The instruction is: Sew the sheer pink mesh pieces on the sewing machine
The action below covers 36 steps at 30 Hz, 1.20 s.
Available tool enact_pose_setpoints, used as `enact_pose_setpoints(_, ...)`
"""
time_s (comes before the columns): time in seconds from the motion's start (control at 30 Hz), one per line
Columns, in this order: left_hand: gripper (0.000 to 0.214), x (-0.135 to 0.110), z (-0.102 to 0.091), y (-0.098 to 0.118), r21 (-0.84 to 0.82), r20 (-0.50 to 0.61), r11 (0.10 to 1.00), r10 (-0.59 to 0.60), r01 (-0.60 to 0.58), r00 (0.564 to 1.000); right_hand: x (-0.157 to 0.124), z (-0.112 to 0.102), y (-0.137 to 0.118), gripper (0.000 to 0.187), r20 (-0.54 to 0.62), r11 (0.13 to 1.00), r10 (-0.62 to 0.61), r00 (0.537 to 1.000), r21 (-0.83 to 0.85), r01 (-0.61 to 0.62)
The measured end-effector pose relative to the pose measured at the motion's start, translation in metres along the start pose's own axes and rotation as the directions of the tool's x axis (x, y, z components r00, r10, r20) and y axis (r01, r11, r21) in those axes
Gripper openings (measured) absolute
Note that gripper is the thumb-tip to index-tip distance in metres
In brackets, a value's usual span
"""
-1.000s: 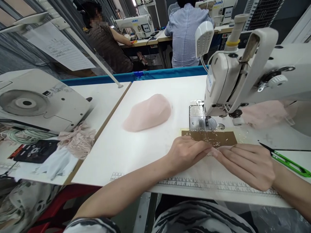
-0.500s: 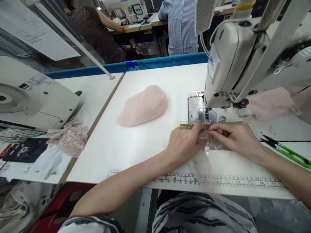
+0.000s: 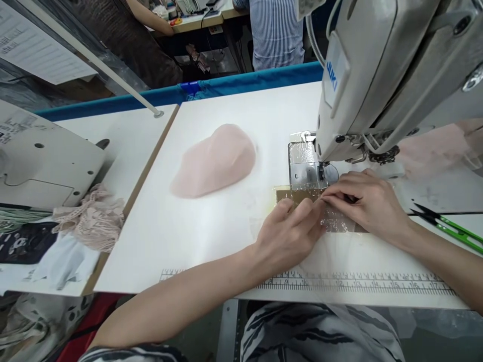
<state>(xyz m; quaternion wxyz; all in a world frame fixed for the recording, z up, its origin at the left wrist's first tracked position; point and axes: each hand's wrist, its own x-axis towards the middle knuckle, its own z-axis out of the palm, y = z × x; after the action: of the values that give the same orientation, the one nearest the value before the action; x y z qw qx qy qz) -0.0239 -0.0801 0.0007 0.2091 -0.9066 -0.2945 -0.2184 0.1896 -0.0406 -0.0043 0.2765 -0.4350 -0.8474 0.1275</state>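
Note:
My left hand (image 3: 289,234) and my right hand (image 3: 364,201) meet on the white table (image 3: 211,226), just in front of the needle of a white sewing machine (image 3: 381,70). Both press and pinch a thin sheer piece of fabric (image 3: 332,251) that lies over a brown taped patch (image 3: 302,196) by the metal needle plate (image 3: 302,166). The fingers of both hands are curled together on the fabric's edge, close to the presser foot. The fabric trails back toward me over a printed ruler (image 3: 358,284) at the table's front edge.
A heap of pale pink fabric (image 3: 215,161) lies left of the machine. Green thread snips (image 3: 445,226) lie at the right. Another machine (image 3: 41,161), lace trim (image 3: 94,216) and cloth scraps sit on the left table. Two people sit at the tables behind.
Both hands slid forward from the table's front toward the needle. The right hand went from lying flat to pinching the fabric. My view tilted down and closer.

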Motion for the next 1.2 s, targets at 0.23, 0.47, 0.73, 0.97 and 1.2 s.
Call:
enact_pose_setpoints(0.23, 0.029, 0.004, -0.006, -0.004, -0.08, 0.097, 0.995, -0.047, 0.055, 0.994, -0.008, -0.003, -0.001, 0.033, 0.023, 0.943, -0.151, 0.988, -0.296, 0.151)
enact_pose_setpoints(0.47, 0.031, 0.011, 0.005, -0.011, -0.127, 0.141, 0.983, -0.112, 0.13, 0.984, -0.009, -0.035, 0.003, 0.032, -0.038, 0.616, -0.199, 0.979, -0.782, 0.094)
enact_pose_setpoints(0.73, 0.035, 0.015, 0.006, -0.009, -0.087, 0.175, 0.984, -0.136, 0.153, 0.975, -0.014, -0.01, -0.016, 0.032, 0.086, 0.76, -0.239, 0.967, -0.603, 0.241)
enact_pose_setpoints(0.97, 0.039, 0.016, 0.006, -0.01, -0.076, 0.216, 0.982, -0.152, 0.172, 0.964, -0.013, -0.009, -0.008, 0.033, 0.092, 0.748, -0.206, 0.974, -0.627, 0.217)
enact_pose_setpoints(1.2, 0.038, 0.018, 0.012, -0.016, -0.116, 0.215, 0.975, -0.164, 0.192, 0.963, -0.01, -0.008, -0.009, 0.034, 0.083, 0.759, -0.176, 0.981, -0.624, 0.189)
